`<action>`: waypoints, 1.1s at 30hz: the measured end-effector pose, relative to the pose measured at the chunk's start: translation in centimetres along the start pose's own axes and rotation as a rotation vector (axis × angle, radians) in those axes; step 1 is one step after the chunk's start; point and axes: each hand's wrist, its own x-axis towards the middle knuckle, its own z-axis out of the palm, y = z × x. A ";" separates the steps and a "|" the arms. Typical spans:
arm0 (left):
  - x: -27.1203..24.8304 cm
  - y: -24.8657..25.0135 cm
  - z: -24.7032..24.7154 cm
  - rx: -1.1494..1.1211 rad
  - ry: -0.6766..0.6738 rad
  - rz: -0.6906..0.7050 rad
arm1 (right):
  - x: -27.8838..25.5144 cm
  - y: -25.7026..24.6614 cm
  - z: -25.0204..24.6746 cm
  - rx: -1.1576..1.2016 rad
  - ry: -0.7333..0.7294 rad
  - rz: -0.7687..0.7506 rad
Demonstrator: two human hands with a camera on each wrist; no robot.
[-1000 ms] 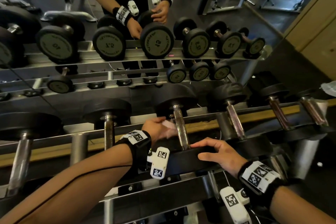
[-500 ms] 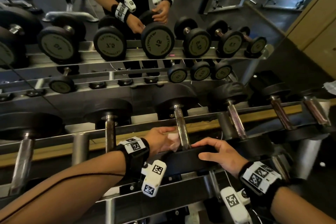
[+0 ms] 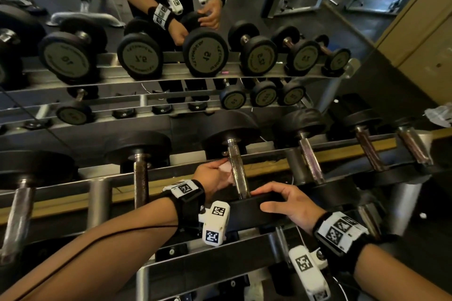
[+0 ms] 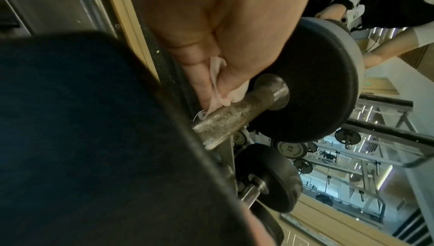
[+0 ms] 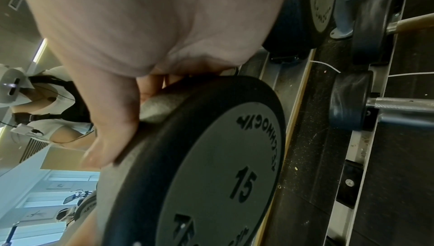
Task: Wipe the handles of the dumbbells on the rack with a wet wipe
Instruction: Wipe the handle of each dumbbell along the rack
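My left hand [image 3: 215,175] pinches a pale wet wipe [image 3: 226,168] and holds it against the left side of a dumbbell's steel handle [image 3: 237,171]. The left wrist view shows the wipe [image 4: 217,86] squeezed between thumb and fingers, touching the knurled handle [image 4: 232,118] near the far black head [image 4: 312,90]. My right hand [image 3: 291,203] grips the rim of that dumbbell's near head [image 3: 247,212], marked 15 [image 5: 244,187], fingers over the top, thumb on the face.
More dumbbells [image 3: 140,178] lie in a row on the steel rack rail [image 3: 97,193] to both sides. A wall mirror [image 3: 171,32] behind reflects the rack and me. A crumpled white wipe [image 3: 439,116] sits at the far right.
My left hand has slid the wipe back along the handle toward the near head. The right hand has stayed on the near head.
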 end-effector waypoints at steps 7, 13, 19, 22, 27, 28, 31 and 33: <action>-2.2 0.4 -1.3 0.280 -0.143 -0.150 | 0.1 -0.3 -0.2 0.002 -0.037 0.022; -4.3 2.2 -2.0 0.183 -0.227 -0.226 | -0.1 -1.0 0.1 -0.041 -0.026 0.044; -5.0 2.2 -1.3 0.079 -0.234 -0.093 | -0.2 -1.1 0.1 -0.129 -0.002 0.028; -5.5 2.8 -0.7 0.069 -0.185 -0.049 | -0.3 -1.1 0.1 -0.136 -0.007 0.019; -7.1 4.1 1.8 0.066 -0.168 0.005 | -0.1 -1.8 -0.2 -0.272 -0.047 -0.005; -7.3 4.1 2.6 0.048 -0.159 0.019 | 0.1 -1.9 -0.6 -0.284 -0.055 -0.007; -7.7 4.0 5.4 0.015 -0.129 0.041 | 0.1 -2.7 -2.9 -0.393 -0.036 -0.068; -7.7 3.6 7.6 -0.003 -0.127 0.029 | -0.6 -3.3 -5.4 -0.466 0.007 -0.119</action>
